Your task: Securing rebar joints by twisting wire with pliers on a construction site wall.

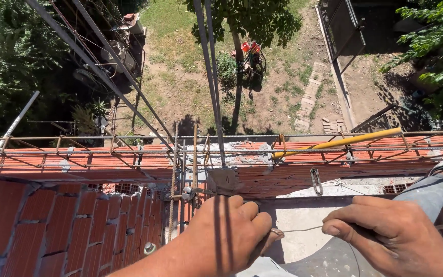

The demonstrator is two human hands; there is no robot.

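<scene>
Two hands share one thin wire point(303, 229) in the head view, stretched nearly level between them above a pale concrete ledge point(296, 213). Your left hand point(229, 231) is clenched around its end of the wire, knuckles toward the brick wall point(67, 225); whether a small tool sits inside that fist, you cannot tell. Your right hand point(390, 233) is curled too, pinching the wire between thumb and fingers.

Just ahead of your left hand stands a cluster of upright steel bars point(183, 169), where they meet the long cage of bars point(78, 151) lying along the top of the wall. That cage looks already laid along the whole visible run, and some ties seem to sit at the upright cluster, though they are too small to count. The wire in your hands is not yet wrapped around any bar, so this tie looks still to be made. A yellow pipe point(344, 141) rests on the cage to the right, and a small metal loop point(316, 180) lies on the ledge. Far below lies a grassy yard point(190, 77).
</scene>
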